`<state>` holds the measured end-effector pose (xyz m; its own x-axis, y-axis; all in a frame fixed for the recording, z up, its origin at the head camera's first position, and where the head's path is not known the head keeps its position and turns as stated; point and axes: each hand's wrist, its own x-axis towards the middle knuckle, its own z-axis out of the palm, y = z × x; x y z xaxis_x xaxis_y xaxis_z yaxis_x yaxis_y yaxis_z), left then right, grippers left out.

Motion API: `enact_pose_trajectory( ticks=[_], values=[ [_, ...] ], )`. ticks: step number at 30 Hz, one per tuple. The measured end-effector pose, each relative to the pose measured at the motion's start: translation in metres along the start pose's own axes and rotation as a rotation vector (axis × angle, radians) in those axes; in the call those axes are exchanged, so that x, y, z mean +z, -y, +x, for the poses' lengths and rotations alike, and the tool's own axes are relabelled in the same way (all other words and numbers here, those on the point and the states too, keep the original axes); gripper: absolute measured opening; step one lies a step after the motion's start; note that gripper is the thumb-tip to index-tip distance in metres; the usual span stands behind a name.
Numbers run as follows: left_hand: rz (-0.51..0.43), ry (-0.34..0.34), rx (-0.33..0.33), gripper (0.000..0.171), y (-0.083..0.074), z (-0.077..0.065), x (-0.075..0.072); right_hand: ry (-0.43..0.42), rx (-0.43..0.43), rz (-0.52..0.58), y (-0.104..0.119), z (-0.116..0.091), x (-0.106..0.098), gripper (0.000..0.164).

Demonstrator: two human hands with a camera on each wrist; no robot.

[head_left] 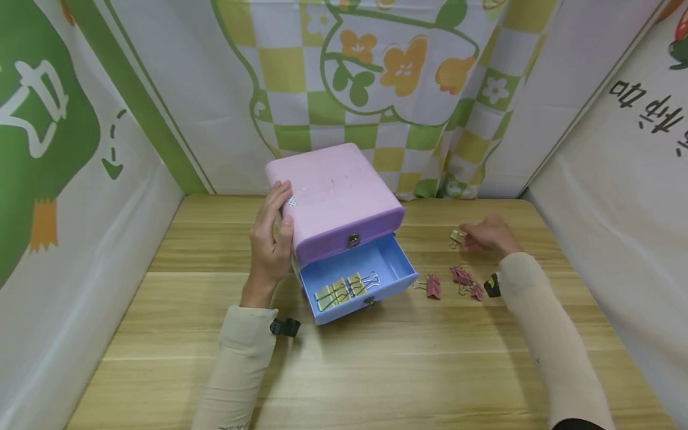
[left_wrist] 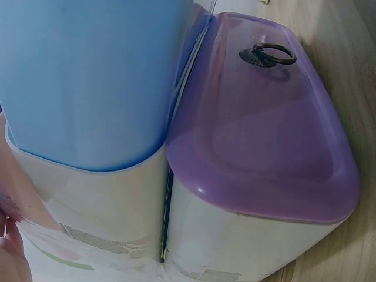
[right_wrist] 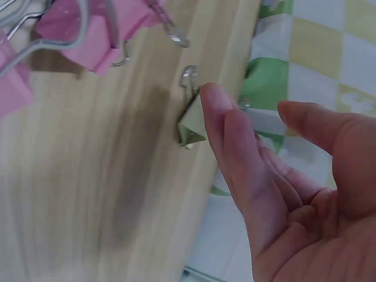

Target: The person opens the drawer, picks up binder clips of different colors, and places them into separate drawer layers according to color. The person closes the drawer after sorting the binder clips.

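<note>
Resting my left hand on the pink-topped box here, between its eight and nine o'clock: fingers stretched along the top's edge, thumb set apart toward the front corner. The box sits ahead of me at twelve o'clock on the wood-grain counter, a checked curtain hanging behind it. And look at the blue drawer, jutting out at the box's five o'clock, with a row of gold clips lying toward its seven o'clock corner, wire arms showing! Below that, in the left wrist view, a purple drawer sits flush, a ring pull on its face. Now across to my right hand, out at three o'clock from the box: two fingers extended side by side, thumb spread away from them, the others bent toward the palm. Right at those fingertips is the loose gold clip; whether I'm touching it, I can't tell, since the fingers cover part of it. Nearer me, at the box's four o'clock, there's a lone pink clip, then a small pink cluster at its three o'clock
</note>
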<state>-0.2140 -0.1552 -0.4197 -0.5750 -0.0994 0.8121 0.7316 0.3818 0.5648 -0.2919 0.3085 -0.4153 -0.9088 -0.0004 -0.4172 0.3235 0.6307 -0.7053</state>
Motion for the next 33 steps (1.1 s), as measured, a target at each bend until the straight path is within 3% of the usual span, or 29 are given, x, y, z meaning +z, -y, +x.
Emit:
enact_pose_trajectory(
  ticks=[17, 26, 33],
  values=[
    [-0.006, -0.006, 0.005, 0.051, 0.0, -0.001, 0.001, 0.027, 0.08, 0.178, -0.003, 0.009, 0.011, 0.04],
    [-0.002, -0.008, 0.002, 0.051, 0.0, 0.0, 0.0, 0.059, 0.097, 0.247, -0.004, 0.011, 0.004, 0.024],
    [-0.003, -0.007, 0.0, 0.052, 0.0, 0.0, 0.001, 0.135, 0.118, 0.343, -0.007, 0.012, -0.002, 0.025]
  ],
)
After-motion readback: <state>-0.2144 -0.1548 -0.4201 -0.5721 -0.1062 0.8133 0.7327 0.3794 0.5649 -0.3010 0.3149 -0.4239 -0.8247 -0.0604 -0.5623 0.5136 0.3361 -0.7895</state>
